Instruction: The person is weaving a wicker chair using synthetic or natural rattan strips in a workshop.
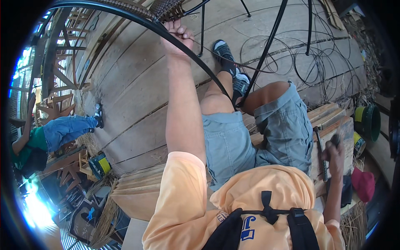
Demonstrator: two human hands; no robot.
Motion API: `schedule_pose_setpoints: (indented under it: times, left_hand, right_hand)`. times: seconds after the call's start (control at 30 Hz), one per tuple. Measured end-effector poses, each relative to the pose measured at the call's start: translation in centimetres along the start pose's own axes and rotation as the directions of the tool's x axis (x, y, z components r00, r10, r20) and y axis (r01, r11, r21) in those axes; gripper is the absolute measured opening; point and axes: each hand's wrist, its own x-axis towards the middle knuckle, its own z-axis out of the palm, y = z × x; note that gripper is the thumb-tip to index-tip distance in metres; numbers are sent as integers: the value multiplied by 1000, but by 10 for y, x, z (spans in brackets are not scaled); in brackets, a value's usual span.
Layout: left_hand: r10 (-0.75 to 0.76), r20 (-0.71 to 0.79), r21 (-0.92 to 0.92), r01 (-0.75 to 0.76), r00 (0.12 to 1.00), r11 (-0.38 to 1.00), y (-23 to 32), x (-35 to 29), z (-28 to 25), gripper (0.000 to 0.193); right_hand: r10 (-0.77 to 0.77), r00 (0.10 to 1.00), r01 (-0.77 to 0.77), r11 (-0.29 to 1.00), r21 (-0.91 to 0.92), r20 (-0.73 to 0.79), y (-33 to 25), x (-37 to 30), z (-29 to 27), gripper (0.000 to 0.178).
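My left hand (179,35) reaches far forward, fingers curled round a thin brown weaving strand (250,68) that trails off to the right. It is right beside the woven brown wicker (166,9) on a black frame (143,20). The frame's curved bar passes in front of my wrist and runs down to my knees. Out to the right, my right hand (333,156) is closed on a dark, blurred object whose kind I cannot make out. Close to its fingers, a long dark metal tool (321,154) lies along the wooden planks.
Loose coils of strand (310,62) spread over the plank floor (137,79). Black frame legs (273,37) stand ahead of my feet. Stacked boards (139,187) lie beside me. Buckets (367,123) and a red cap (362,184) are at right. Another person (62,133) is at left.
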Motion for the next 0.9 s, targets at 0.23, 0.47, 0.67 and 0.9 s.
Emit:
schedule_pose_setpoints:
  times: [0.23, 0.47, 0.67, 0.9]
  left_hand:
    - [-18, 226, -202, 65, 974, 977, -1, 13, -6, 21]
    - [0, 262, -205, 56, 965, 977, 4, 16, -6, 24]
    - [81, 146, 112, -98, 986, 989, 11, 12, -4, 20]
    - [-31, 99, 26, 28, 995, 999, 15, 14, -13, 22]
  right_hand:
    - [-385, 885, 421, 902, -94, 263, -145, 62, 147, 21]
    - [-611, 635, 742, 652, -154, 473, -212, 96, 278, 33]
    - [-686, 632, 766, 623, -159, 361, -224, 116, 321, 28]
    - [-846, 414, 908, 355, -224, 336, -228, 129, 335, 27]
